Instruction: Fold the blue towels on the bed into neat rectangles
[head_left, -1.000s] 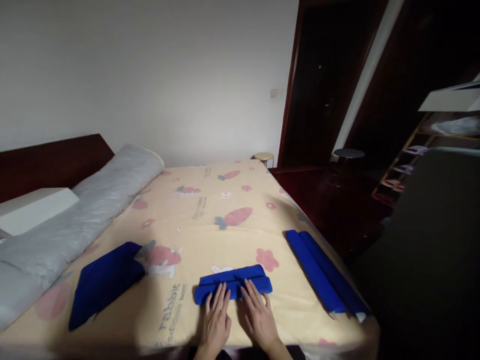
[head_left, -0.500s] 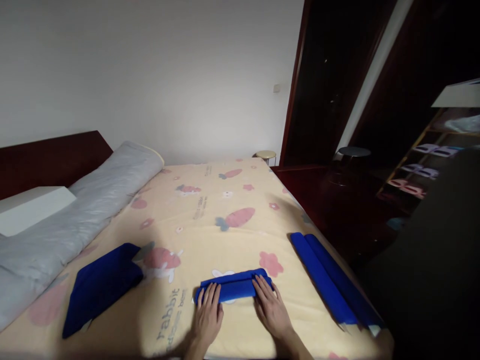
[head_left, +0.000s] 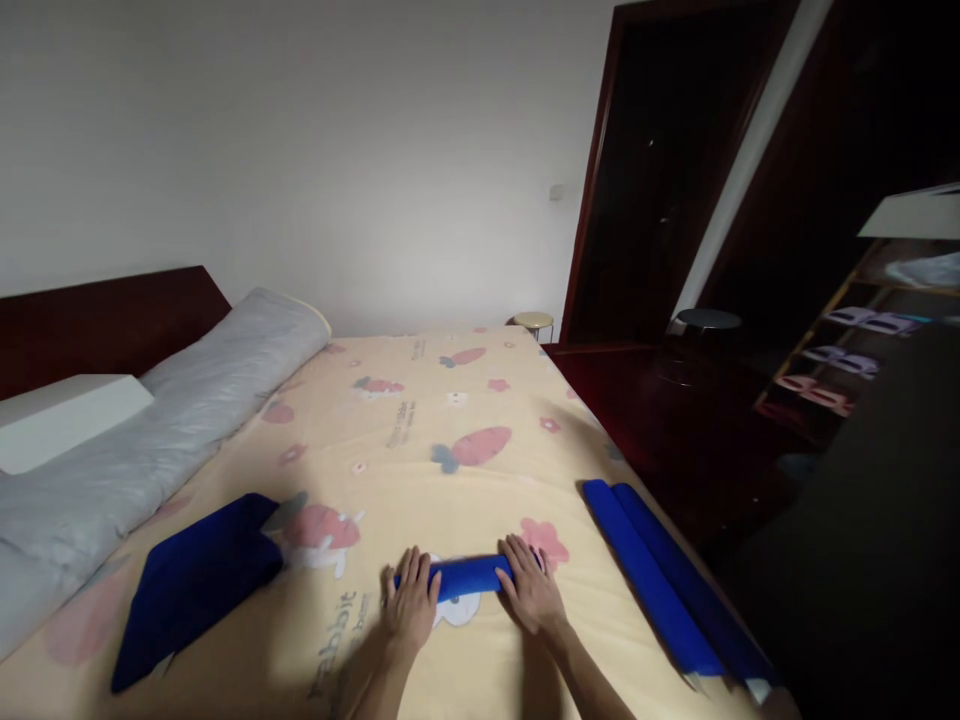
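Observation:
A blue cloth roll (head_left: 470, 576) lies across the bed in front of me, narrow and nearly level. Over its left end curls my left hand (head_left: 412, 602), fingers on top and thumb at the near side. My right hand (head_left: 531, 588) grips the right end in the same way, covering it. Only the middle of the roll shows between them. To the left a flat folded blue cloth (head_left: 199, 580) rests with a white tag at its near edge. Two long blue cloth rolls, a nearer one (head_left: 649, 575) and an outer one (head_left: 694, 580), lie side by side at the right.
The bed has a yellow printed sheet (head_left: 480, 510). A grey rolled quilt (head_left: 202, 410) runs along its left side, bearing a white box (head_left: 71, 415). Beyond the bed stand a round stool (head_left: 533, 320), a dark stool (head_left: 707, 319) and a shoe rack (head_left: 847, 340).
The cloth between my hands has gone from a wider folded strip to a narrower roll and moved slightly away from me. Both hands have wrapped further over its ends. The view has tilted slightly.

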